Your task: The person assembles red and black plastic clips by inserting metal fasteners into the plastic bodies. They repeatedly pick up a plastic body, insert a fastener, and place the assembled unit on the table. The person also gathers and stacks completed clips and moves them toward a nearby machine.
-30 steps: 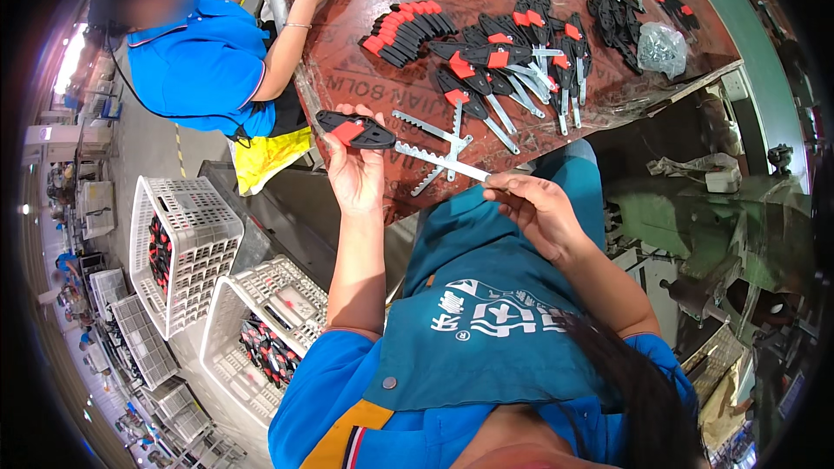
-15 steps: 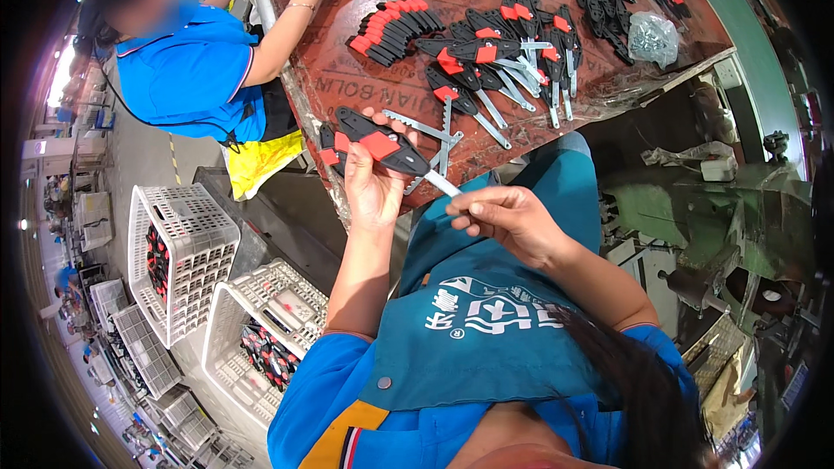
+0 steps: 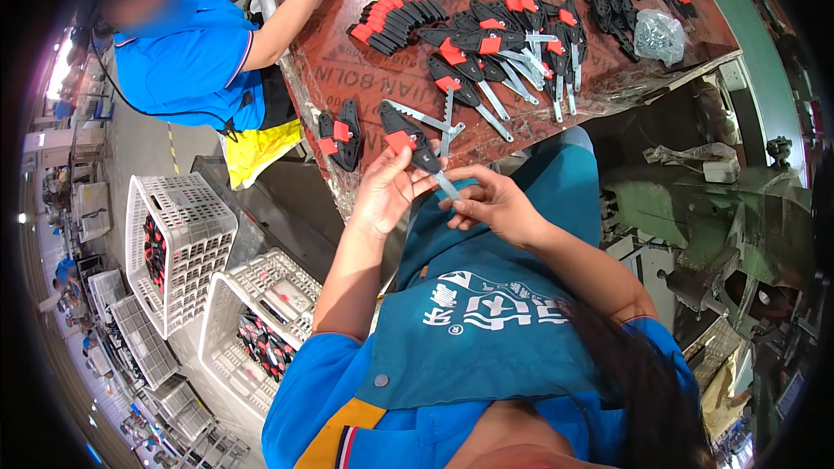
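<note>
My left hand (image 3: 387, 193) holds a black tool with a red tab (image 3: 424, 155), the thumb close to the tab. From the tool's lower end a flat metal strip (image 3: 448, 186) points toward me, and my right hand (image 3: 497, 207) pinches it between thumb and fingers. Both hands are over the table's near edge, close together. Beside the held tool lie toothed metal strips (image 3: 449, 128), crossing each other on the table. Two similar black-and-red pieces (image 3: 340, 134) rest side by side near the table's left edge.
The red-brown table (image 3: 334, 78) carries a row of black-and-red pieces (image 3: 395, 19), several tools with metal strips (image 3: 491, 56) and a clear bag of small parts (image 3: 660, 37). A co-worker in blue (image 3: 187, 69) works at the far left. White crates (image 3: 187, 239) stand below left; green machinery (image 3: 686, 213) is right.
The held tool has turned steeper and shifted right, away from the two pieces at the left edge, uncovering them. My left hand has moved lower and nearer to my right hand.
</note>
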The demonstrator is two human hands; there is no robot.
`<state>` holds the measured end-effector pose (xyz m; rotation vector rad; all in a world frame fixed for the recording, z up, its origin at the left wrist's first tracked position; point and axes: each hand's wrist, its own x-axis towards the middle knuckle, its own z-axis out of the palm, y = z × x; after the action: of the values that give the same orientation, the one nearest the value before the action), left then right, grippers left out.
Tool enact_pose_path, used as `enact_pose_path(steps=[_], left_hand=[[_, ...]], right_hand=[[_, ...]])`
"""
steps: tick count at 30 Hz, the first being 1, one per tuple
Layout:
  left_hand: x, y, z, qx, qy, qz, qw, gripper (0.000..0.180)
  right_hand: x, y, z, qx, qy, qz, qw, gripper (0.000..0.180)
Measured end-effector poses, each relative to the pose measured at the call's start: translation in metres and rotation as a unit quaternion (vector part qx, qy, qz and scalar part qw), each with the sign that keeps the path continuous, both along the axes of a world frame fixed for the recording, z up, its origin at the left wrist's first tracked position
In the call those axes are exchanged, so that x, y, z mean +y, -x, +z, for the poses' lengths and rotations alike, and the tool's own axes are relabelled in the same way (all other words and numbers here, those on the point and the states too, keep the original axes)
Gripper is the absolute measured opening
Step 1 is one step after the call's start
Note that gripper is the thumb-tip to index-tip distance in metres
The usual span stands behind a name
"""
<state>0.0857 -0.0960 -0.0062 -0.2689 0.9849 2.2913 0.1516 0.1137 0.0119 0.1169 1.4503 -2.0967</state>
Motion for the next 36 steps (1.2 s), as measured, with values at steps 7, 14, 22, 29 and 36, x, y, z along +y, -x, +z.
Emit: enact_pose_path(steps=[7,14,22,29,36], left_hand=[[-0.015,0.010,-0.036,0.054,0.343,0.080,0.934,0.031],[0.012,0.027,-0.053,0.297,0.671,0.026,0.679,0.077],[-0.059,0.048,-0.037,0.327,0.858,0.052,0.393,0.038],[-0.055,0.074,-0.051,0.322,0.782,0.011,0.533,0.029],[-0.035,0.057,-0.022,-0.015,-0.172,0.174,0.969,0.031]], right_hand=[[0.011,0.066,-0.063,0.378,-0.508,-0.030,0.773,0.020],[-0.033,0.118,-0.093,0.438,-0.704,0.043,0.557,0.022],[-0.007,0.099,-0.056,0.431,-0.694,0.025,0.577,0.014],[0.004,0.053,-0.010,0.323,-0.516,-0.037,0.792,0.023],[0.018,0.021,0.025,0.166,-0.204,0.018,0.965,0.026]])
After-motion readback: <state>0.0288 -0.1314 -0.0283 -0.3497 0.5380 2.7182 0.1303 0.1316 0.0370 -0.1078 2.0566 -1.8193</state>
